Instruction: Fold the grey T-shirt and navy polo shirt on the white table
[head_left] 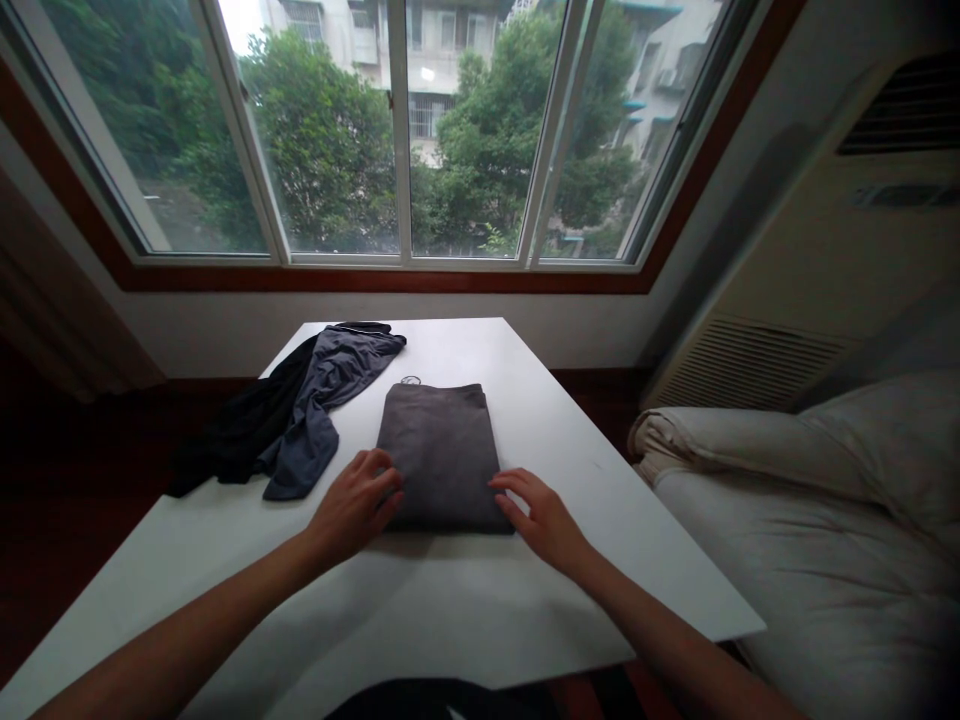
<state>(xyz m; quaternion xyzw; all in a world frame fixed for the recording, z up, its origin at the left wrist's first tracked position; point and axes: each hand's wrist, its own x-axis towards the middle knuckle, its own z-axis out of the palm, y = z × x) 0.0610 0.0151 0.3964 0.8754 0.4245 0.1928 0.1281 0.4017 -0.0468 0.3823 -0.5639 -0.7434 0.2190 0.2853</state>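
A dark grey folded garment (442,455) lies flat as a neat rectangle on the white table (585,510). A thin cord loop (410,380) sticks out past its far left corner. At the garment's left edge is my left hand (361,500), its fingers loosely curved and apart. My right hand (536,510) is by the right edge, fingers stretched toward the cloth. Neither hand grips the fabric; whether the fingertips touch it I cannot tell.
Crumpled black and blue-grey clothing (322,390) lies at the table's left, partly hanging over the edge. A cream sofa (795,530) stands on the right, near a tall air conditioner (832,250). Beyond the table is a wide window (405,140).
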